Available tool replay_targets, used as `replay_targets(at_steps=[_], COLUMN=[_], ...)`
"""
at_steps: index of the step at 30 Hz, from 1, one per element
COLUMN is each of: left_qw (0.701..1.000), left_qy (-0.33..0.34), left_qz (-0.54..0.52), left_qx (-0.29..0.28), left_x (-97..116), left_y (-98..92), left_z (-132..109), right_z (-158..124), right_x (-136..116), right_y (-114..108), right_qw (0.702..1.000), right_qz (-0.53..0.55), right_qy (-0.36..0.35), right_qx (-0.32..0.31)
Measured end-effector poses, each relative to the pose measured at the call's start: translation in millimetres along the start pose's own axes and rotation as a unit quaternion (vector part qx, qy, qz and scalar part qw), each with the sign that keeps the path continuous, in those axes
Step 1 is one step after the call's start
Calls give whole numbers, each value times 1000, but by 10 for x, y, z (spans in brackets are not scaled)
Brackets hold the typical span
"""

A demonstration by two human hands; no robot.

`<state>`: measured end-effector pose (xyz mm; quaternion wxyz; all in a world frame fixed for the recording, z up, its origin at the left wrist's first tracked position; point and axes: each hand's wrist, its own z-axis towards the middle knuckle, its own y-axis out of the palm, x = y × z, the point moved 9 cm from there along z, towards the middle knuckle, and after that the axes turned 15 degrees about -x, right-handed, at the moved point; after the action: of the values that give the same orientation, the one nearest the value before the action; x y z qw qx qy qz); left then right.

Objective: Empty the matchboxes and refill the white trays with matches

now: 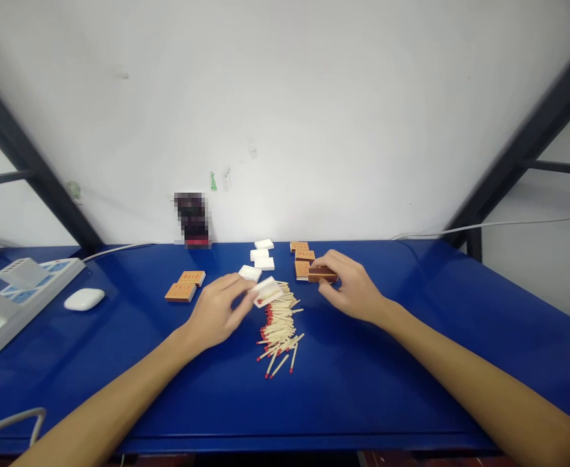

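Observation:
My left hand [216,310] pinches a white matchbox tray [268,291] with some matches in it, held tilted over a pile of loose red-tipped matches [279,325] on the blue table [362,389]. My right hand [351,287] grips a brown matchbox sleeve [322,274] just right of the pile. Behind that sleeve lie three more brown sleeves [302,255]. Three empty white trays [262,255] sit behind the held tray.
Two brown matchboxes [185,286] lie left of my left hand. A white earbud case [84,299] and a white power strip [17,292] sit at the far left. A cable [484,226] runs along the white wall. Dark metal braces frame both sides.

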<state>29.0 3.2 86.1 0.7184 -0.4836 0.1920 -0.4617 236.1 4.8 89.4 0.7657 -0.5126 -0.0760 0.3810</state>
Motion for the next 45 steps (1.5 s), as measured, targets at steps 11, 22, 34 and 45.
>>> replay_targets(at_steps=[11,22,34,45], left_qw=[980,993,991,997], left_qy=[-182,-63,111,71], left_qz=[2,-61,-17,-1], left_qx=[-76,-81,-70,-28], left_x=[-696,-265,326,165], left_y=[119,124,93,80], left_z=[-58,-8,3,-6], right_z=[-107,-121,-227,-265], right_x=[924,983,1299,1439], right_y=[-87,-94,-35,102], right_qw=[967,966,946,937], right_qz=[72,28,-2,-7], right_qy=[233,249,324,348], right_qx=[79,71,27,-27])
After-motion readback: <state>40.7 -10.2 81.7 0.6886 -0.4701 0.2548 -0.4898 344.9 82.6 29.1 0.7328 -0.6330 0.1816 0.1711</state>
